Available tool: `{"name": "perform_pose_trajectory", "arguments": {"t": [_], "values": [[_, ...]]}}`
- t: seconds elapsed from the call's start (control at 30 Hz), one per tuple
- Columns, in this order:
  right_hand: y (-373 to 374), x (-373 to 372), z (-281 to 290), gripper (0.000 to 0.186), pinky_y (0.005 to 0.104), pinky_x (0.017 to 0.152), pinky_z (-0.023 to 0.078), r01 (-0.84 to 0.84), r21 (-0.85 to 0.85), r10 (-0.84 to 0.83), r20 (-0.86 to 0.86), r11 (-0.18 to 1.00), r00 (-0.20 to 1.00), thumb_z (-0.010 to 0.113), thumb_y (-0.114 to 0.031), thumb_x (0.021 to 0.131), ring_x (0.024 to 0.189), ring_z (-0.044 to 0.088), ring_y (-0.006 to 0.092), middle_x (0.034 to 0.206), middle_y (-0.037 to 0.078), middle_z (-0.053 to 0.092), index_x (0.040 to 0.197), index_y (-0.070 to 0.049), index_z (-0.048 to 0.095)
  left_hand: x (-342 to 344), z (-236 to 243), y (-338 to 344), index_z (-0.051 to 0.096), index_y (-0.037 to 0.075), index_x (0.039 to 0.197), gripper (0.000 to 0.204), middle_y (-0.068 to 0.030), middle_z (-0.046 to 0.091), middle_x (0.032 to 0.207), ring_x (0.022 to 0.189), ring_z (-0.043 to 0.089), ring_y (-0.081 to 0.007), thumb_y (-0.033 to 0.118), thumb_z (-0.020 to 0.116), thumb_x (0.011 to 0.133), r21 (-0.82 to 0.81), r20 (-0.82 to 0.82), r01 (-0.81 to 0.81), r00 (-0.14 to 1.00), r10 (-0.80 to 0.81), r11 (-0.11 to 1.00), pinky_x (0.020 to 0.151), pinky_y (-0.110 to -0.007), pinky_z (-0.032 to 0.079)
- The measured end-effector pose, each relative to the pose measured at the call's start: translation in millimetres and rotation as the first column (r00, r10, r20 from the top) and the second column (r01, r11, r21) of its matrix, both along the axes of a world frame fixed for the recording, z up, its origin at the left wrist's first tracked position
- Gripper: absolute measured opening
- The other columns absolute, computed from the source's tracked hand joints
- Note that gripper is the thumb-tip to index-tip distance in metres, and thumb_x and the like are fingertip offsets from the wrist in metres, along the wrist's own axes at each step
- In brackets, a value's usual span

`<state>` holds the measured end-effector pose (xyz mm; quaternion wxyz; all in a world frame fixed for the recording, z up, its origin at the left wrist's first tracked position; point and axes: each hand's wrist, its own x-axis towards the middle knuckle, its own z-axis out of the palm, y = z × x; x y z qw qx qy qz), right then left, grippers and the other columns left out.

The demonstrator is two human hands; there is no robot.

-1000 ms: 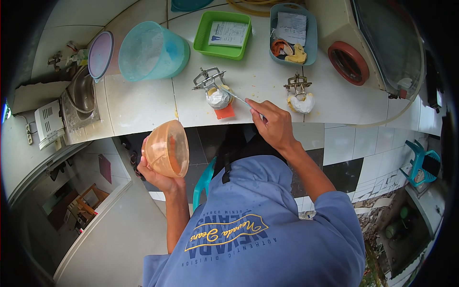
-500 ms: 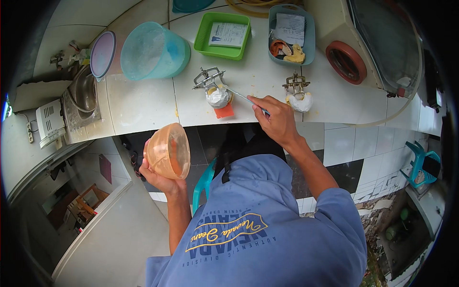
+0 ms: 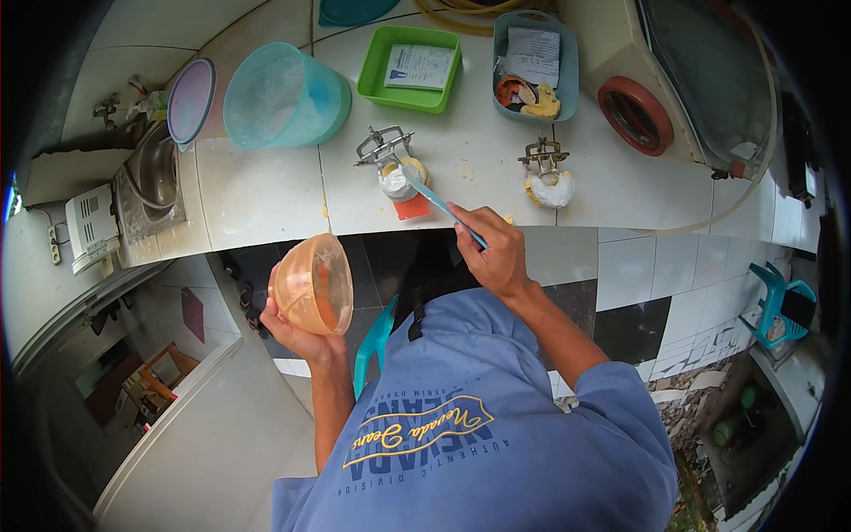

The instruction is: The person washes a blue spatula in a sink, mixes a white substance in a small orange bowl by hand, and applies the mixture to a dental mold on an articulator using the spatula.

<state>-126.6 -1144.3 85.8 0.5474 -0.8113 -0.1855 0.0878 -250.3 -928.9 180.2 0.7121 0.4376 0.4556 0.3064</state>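
Note:
My left hand [image 3: 301, 332] is wrapped round an orange rubber mixing bowl [image 3: 300, 288], held tilted in front of the counter's edge. In my right hand [image 3: 496, 253] is a blue-handled spatula [image 3: 448, 211], gripped in closed fingers. Its tip touches the white plaster [image 3: 398, 183] on a metal dental articulator [image 3: 386, 146]. Beneath that plaster an orange-red square sheet [image 3: 411, 207] sticks out toward me. Farther right stands a second, brassy articulator [image 3: 543, 155] with a white plaster mass [image 3: 551, 190].
A turquoise tub [image 3: 288, 96], a green basket [image 3: 409, 71] and a grey-blue basket [image 3: 534, 66] line the white counter [image 3: 257, 199]. At the right is a cabinet with a red-rimmed round opening [image 3: 636, 115]. A sink [image 3: 155, 173] lies left. A teal stool [image 3: 780, 303] stands on the floor.
My right hand has moved slightly left and nearer to me, and the spatula now slants more steeply across the plaster. The left hand and bowl have barely shifted.

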Motion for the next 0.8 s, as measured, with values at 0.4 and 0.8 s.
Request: {"name": "perform_pose_trajectory", "arguments": {"t": [0.4,0.8], "values": [[29,-46,0,0.031,0.0357,0.064,0.053,0.189,0.069,-0.189,0.001,0.98,0.982,0.063,-0.002,0.09,0.069,0.064,0.0269,0.088,0.014,0.066,0.12,-0.003,0.069,-12,0,44,0.055,0.006,0.129,0.05,-0.0148,0.061,0.129,0.122,0.06,-0.0303,0.038,0.035,0.096,-0.052,0.089,0.125,0.989,-0.12,0.991,0.103,-0.048,0.052],[85,-102,-14,0.032,0.0371,0.068,0.051,0.527,0.002,-0.526,-0.024,0.85,0.85,0.063,-0.003,0.091,0.075,0.063,0.0287,0.09,0.014,0.064,0.122,-0.001,0.065,-49,-9,124,0.055,0.004,0.129,0.051,-0.0152,0.062,0.129,0.121,0.061,-0.0303,0.038,0.036,0.096,-0.071,0.134,0.242,0.964,-0.231,0.968,0.104,-0.047,0.051]]}}
